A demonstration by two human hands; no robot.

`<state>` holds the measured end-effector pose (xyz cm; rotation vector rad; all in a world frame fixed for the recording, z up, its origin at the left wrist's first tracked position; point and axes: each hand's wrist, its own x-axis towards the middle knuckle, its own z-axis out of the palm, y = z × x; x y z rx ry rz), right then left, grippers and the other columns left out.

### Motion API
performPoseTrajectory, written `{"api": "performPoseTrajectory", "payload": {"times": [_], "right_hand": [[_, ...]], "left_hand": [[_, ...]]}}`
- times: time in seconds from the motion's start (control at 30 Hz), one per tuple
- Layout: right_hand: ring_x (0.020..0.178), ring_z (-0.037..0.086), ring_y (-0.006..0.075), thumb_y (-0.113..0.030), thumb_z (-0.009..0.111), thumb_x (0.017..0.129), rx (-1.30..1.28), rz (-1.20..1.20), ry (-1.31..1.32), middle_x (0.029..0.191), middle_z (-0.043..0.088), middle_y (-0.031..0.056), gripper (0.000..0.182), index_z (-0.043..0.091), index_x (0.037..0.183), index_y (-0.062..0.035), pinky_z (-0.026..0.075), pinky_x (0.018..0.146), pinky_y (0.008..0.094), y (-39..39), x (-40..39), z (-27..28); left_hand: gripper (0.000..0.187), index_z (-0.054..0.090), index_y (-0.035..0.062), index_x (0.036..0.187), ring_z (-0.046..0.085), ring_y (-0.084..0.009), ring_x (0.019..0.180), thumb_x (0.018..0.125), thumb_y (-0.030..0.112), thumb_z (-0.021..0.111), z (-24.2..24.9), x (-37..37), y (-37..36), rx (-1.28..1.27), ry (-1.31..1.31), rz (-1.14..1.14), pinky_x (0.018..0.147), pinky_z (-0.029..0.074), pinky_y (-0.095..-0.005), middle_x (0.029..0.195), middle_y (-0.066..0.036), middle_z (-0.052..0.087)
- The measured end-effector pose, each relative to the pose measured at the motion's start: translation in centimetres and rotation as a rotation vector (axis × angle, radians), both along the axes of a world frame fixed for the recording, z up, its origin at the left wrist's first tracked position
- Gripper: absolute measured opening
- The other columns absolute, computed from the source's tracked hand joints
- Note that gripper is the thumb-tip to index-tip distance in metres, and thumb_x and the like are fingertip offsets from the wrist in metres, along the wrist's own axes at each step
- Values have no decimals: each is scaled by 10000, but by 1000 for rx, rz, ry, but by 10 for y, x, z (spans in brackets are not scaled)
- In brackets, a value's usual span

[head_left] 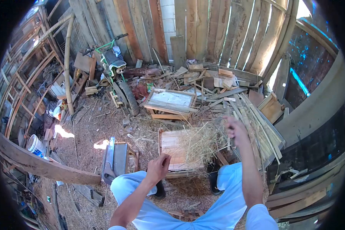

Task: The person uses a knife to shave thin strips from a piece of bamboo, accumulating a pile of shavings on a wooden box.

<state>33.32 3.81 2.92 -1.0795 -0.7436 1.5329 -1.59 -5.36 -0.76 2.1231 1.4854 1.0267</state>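
I sit with light blue trousers over a small wooden crate (172,147) on the ground. My left hand (158,165) hovers at the crate's near left corner, fingers curled, nothing visibly in it. My right hand (235,128) is raised at the crate's right side and closed around thin wooden sticks or straw stems. A tangle of dry straw (203,143) lies across the crate's right half. A heap of long thin wood strips (257,122) spreads just beyond my right hand.
A second slatted crate (171,101) stands farther back. A small green motorbike (117,67) leans at the plank wall. A bench-like tool (115,157) sits left of my knee. Scrap boards (214,78) pile up behind. A white bucket (35,145) stands far left.
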Motion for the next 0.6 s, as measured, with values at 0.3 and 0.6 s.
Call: {"api": "performPoseTrajectory", "payload": {"times": [0.3, 0.6], "right_hand": [[457, 343, 19, -237, 537, 927, -172, 480, 26, 745, 528, 8, 208, 512, 1063, -81, 274, 365, 154, -47, -129, -10], [463, 307, 5, -201, 510, 935, -167, 375, 205, 705, 443, -44, 309, 502, 1211, -63, 250, 369, 138, -21, -74, -2]], "left_hand": [[69, 556, 56, 844, 603, -282, 595, 823, 85, 614, 7, 28, 18, 212, 103, -46, 486, 476, -362, 715, -113, 586], [61, 579, 64, 839, 572, -236, 563, 809, 76, 631, 12, 23, 13, 320, 225, -50, 477, 464, -337, 676, -75, 551]]}}
